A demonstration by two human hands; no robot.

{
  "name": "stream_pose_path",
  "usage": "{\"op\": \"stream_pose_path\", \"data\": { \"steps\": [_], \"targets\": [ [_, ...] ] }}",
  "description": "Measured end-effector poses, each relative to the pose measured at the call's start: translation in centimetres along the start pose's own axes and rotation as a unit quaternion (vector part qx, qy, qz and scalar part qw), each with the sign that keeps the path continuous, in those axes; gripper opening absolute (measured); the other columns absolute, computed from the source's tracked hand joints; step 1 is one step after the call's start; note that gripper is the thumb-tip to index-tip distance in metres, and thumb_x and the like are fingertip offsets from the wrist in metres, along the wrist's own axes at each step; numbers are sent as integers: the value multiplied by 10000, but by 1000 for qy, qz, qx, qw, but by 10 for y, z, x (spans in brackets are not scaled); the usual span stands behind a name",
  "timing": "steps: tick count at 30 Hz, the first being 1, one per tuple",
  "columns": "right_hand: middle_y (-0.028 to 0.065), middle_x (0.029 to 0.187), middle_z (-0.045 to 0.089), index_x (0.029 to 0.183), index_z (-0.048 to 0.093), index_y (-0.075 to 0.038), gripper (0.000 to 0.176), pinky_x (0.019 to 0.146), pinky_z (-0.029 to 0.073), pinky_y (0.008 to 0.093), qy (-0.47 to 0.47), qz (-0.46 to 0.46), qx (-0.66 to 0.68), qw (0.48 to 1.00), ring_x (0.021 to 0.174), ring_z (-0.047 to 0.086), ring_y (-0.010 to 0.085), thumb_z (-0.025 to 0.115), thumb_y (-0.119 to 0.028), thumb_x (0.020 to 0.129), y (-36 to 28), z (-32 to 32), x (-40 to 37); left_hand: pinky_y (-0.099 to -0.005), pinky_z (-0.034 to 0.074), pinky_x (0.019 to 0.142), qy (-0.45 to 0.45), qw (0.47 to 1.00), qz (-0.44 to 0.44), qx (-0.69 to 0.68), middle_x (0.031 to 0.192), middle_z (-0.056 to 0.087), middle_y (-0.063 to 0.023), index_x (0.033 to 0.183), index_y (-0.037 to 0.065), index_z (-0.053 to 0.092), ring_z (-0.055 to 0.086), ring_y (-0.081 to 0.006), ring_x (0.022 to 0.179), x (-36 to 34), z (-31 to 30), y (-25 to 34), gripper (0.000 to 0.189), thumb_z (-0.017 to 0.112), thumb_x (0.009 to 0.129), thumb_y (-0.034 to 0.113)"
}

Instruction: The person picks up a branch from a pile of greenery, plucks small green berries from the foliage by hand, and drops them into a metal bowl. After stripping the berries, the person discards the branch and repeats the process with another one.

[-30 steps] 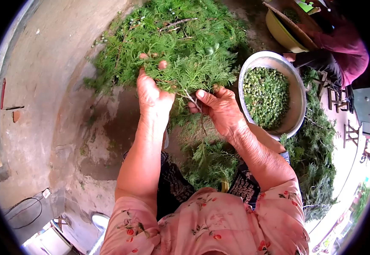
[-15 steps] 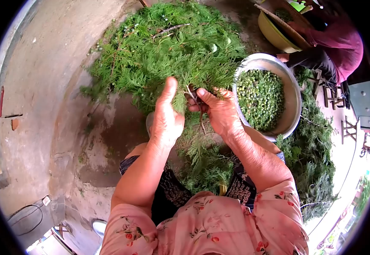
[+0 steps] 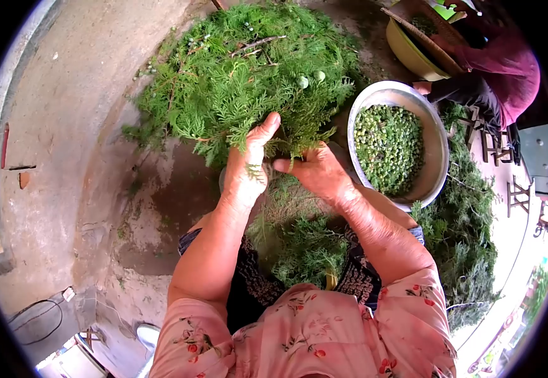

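My left hand (image 3: 248,165), thumb pointing up, is closed round a leafy green sprig (image 3: 239,120) at the near edge of a big heap of green branches (image 3: 223,69). Close on its right, my right hand (image 3: 316,171) has its thumb and fingers at the lower leaves of the greenery; what lies between them is hidden. Two pale round cones (image 3: 310,79) show among the leaves beyond my hands. To the right stands a metal basin (image 3: 436,148) holding many small green cones (image 3: 387,148).
Cut branches (image 3: 463,233) lie right of the basin, and more foliage (image 3: 308,249) lies between my legs. A person in a dark pink top (image 3: 513,69) sits at the upper right by a yellow tub (image 3: 406,57). Small wooden stools (image 3: 518,193) stand at the right.
The bare stem between my hands is no longer visible. My left thumb has moved slightly right, and my right hand has shifted a little down. Leafy sprigs now hang over my left hand.
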State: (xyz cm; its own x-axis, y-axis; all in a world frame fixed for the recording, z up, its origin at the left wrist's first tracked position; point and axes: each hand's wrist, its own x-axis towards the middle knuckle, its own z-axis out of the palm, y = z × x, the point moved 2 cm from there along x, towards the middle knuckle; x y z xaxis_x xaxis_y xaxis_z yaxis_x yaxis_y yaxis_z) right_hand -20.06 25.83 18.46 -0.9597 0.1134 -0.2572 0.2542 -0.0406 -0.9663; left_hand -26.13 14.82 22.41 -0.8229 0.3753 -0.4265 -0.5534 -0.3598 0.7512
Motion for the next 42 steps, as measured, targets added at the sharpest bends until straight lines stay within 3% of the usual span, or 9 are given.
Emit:
{"op": "stream_pose_path", "data": {
  "steps": [2, 4, 12, 20, 23, 25, 30, 33, 42],
  "targets": [
    [6, 629, 569, 855, 590, -9, 67, 586, 445, 299, -21, -286, -298, 911, 600, 512, 85, 577, -46, 801, 33, -23, 6, -346, 377, 874, 30, 999, 35, 29, 1072, 569, -80, 1106, 25, 532, 515, -183, 990, 1, -4, 6, 514, 728, 711, 288],
    [2, 596, 545, 872, 599, -13, 79, 575, 433, 275, 175, -7, 54, 983, 581, 496, 95, 552, -59, 829, -26, -38, 2, -341, 397, 849, 57, 991, 80, 87, 1048, 579, -76, 1140, 27, 497, 522, -191, 979, 10, -20, 2, 578, 742, 692, 296],
    [134, 909, 576, 989, 558, -30, 454, 667, 494, 346, 236, -417, -428, 766, 768, 590, 279, 625, -407, 744, -89, -59, 13, -272, 447, 683, -5, 981, 132, 143, 983, 591, -40, 1104, 44, 514, 555, -155, 869, 1, -6, 5, 484, 740, 696, 174],
    [97, 496, 454, 774, 567, -57, 197, 461, 381, 300, 225, -212, -320, 896, 449, 406, 158, 617, -241, 819, -74, -53, 24, -298, 438, 779, -24, 982, 115, 147, 983, 600, -64, 1036, 32, 566, 547, -168, 891, -8, -8, 1, 367, 706, 732, 183],
    [48, 506, 473, 746, 565, -55, 220, 478, 373, 278, 205, -163, -312, 913, 482, 410, 106, 605, -253, 832, -69, -58, 25, -218, 394, 465, -24, 969, 133, 208, 736, 559, -9, 866, 47, 564, 498, -111, 532, -8, -8, -8, 251, 724, 712, 164],
    [-8, 565, 514, 777, 571, -49, 251, 521, 380, 248, 161, -109, -125, 973, 531, 427, 77, 596, -291, 839, -50, -61, 27, -279, 393, 649, -13, 973, 101, 209, 876, 581, -50, 945, 23, 570, 517, -169, 716, -3, -13, -8, 349, 719, 713, 238],
    [23, 697, 582, 919, 571, -31, 358, 607, 435, 265, 116, -137, -36, 983, 620, 511, 114, 601, -373, 817, -55, -58, 11, -331, 399, 810, 18, 976, 83, 199, 999, 608, -83, 1044, 5, 569, 540, -201, 875, -5, -16, -3, 464, 727, 705, 280],
    [202, 767, 609, 914, 553, 2, 447, 614, 461, 394, 80, -196, -327, 921, 744, 610, 348, 642, -404, 750, -65, -55, 7, -315, 406, 786, 6, 980, 82, 180, 968, 613, -69, 1044, 11, 569, 543, -179, 854, -7, -13, -2, 440, 726, 710, 251],
    [157, 567, 496, 760, 486, -9, 321, 510, 403, 363, 279, -195, -226, 913, 494, 400, 252, 602, -302, 824, -42, -91, 29, -345, 434, 823, -66, 955, 116, 265, 1012, 605, -123, 1036, -3, 578, 574, -217, 856, -17, 3, -21, 655, 594, 722, 572]
  ]
}}
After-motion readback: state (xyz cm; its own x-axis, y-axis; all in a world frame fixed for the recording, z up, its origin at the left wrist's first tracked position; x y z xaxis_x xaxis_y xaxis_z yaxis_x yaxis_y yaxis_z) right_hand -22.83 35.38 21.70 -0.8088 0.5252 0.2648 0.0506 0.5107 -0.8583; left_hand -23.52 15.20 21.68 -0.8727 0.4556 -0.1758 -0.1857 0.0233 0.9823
